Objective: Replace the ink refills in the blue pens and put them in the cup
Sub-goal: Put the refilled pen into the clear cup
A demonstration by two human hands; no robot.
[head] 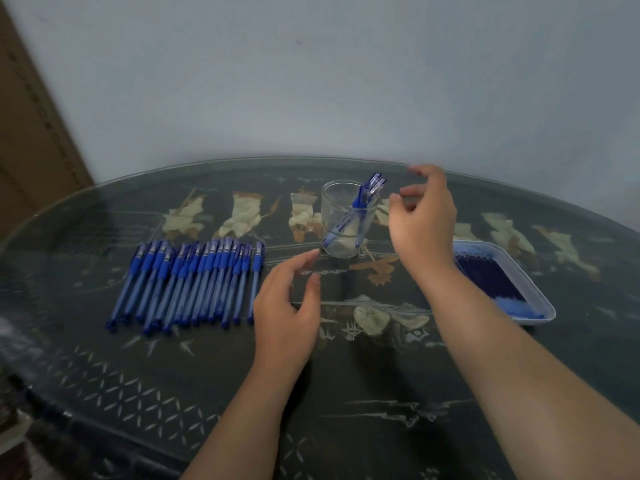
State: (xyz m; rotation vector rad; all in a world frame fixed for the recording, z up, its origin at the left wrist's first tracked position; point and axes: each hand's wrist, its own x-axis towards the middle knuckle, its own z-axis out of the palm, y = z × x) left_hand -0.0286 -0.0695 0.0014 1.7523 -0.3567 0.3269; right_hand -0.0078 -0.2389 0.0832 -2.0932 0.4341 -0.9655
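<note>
A clear glass cup (337,220) stands at the middle back of the table with two blue pens (363,199) leaning in it. My right hand (424,220) hovers just right of the cup, fingers loosely spread and holding nothing. My left hand (289,306) hangs over the table in front of the cup, fingers relaxed and empty. Several blue pens (194,282) lie side by side in a row to the left. A white tray (533,289) at the right holds several dark blue refills (486,275).
The table (346,393) is a dark glass-topped oval with painted figures; its curved far edge meets a pale wall. A brown cardboard box (31,133) stands at the far left. The tray sits close to my right forearm.
</note>
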